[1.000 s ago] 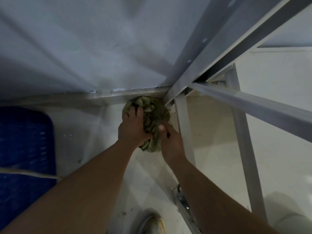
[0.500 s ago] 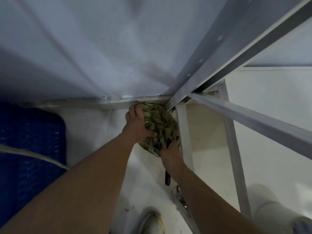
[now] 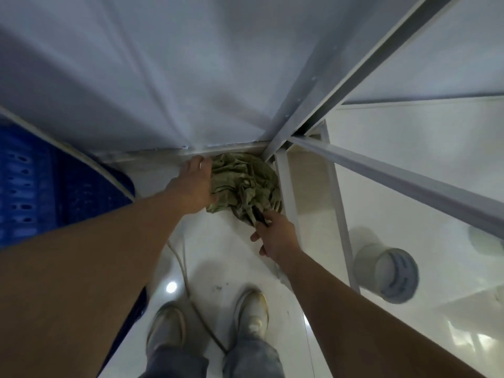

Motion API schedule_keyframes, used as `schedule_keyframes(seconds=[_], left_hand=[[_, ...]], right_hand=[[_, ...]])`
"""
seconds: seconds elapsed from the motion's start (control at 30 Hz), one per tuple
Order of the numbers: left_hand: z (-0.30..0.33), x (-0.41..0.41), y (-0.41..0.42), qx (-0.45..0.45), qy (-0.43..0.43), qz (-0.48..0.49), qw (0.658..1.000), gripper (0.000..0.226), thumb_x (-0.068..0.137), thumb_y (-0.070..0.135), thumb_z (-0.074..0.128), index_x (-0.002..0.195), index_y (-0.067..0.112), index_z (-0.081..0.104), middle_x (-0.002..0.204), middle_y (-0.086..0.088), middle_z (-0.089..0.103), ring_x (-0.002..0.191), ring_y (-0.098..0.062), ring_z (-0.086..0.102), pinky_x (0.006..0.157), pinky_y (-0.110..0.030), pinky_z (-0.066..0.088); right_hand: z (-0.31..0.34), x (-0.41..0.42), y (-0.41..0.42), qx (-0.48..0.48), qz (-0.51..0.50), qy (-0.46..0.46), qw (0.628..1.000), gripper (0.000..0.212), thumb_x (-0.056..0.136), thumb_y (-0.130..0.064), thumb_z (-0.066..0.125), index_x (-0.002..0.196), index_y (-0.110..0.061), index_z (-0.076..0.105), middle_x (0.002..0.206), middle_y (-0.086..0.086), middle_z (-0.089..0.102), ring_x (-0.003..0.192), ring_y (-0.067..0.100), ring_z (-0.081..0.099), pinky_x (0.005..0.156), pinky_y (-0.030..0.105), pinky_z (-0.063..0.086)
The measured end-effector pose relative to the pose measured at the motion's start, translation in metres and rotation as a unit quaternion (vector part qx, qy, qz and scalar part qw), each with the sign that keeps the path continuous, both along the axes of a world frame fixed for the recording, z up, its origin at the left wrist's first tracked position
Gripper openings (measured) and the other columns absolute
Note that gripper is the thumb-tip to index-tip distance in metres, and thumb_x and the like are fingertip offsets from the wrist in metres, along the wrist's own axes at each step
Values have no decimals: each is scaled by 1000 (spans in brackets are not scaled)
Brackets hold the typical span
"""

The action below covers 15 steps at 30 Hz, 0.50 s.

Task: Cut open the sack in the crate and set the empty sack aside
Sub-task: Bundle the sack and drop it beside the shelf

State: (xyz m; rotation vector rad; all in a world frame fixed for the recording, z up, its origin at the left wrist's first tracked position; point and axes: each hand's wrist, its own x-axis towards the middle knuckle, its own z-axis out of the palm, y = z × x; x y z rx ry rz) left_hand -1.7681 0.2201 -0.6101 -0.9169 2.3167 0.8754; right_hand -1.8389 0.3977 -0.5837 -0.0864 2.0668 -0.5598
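Left hand (image 3: 195,186) presses flat on the crumpled sack (image 3: 245,184) (floor corner by the frame (image 3: 286,186)); right hand (image 3: 275,237) pinches its lower edge

Left hand (image 3: 194,186): shifted from gripping the sack (image 3: 245,186) to lying flat beside it. Right hand (image 3: 275,238): drawn back toward its lower edge. Both shoes (image 3: 252,312) now visible.

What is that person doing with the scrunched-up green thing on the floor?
A person is bending over a crumpled green sack lying on the white floor in the corner by a metal frame. The left hand presses against its side. The right hand is at its lower edge, holding something dark and thin. A blue crate sits off to the left.
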Motion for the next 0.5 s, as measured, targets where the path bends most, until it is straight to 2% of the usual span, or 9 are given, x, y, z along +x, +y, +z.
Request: schedule_keyframes(seconds=[0.1,0.2,0.27,0.3,0.4,0.43,0.5], left_hand=[[46,16,6,-10,-8,-39,999,78,90,29,60,149,8,14,153,-17,16,142,-36,17,111,-52,31],[107,30,18,-21,15,-81,996,69,92,29,55,147,5,20,147,-20,32,131,-36,38,103,-45,41],[154,37,22,-49,32,-129,990,66,92,29,54,145,4,24,144,-19,38,124,-36,46,98,-43,45],[179,40,22,-62,40,-151,986,66,92,31,53,146,5,24,147,-18,36,127,-34,44,101,-44,43],[260,49,19,-83,50,-174,980,70,95,33,48,150,7,14,157,-14,21,142,-28,26,115,-41,28],[287,52,18,-95,56,-175,978,71,95,34,47,151,7,13,158,-12,20,144,-26,22,117,-39,24],[338,58,17,-139,70,-183,971,71,95,36,46,151,7,12,159,-11,17,146,-25,16,119,-38,17]], right_hand=[[41,15,1,20,-17,-7,1000,28,93,-13,45,118,-11,58,81,10,66,49,16,53,49,29,49],[89,27,-1,32,-3,6,999,28,89,-13,46,108,0,62,97,18,69,75,30,61,75,44,56],[126,29,-4,38,12,14,999,28,90,-12,45,107,2,62,102,18,65,86,27,58,86,44,53],[147,30,-5,35,23,21,999,23,91,-11,44,103,-1,61,97,17,60,86,26,54,86,41,52],[215,29,-13,16,55,61,997,11,91,-7,43,92,-4,54,93,15,53,83,25,49,70,34,46],[238,29,-14,10,62,74,995,14,90,-6,44,96,-2,56,94,16,53,82,25,50,68,34,45],[286,30,-17,2,76,96,992,27,90,-6,43,111,3,58,100,20,58,85,27,53,73,37,48]])
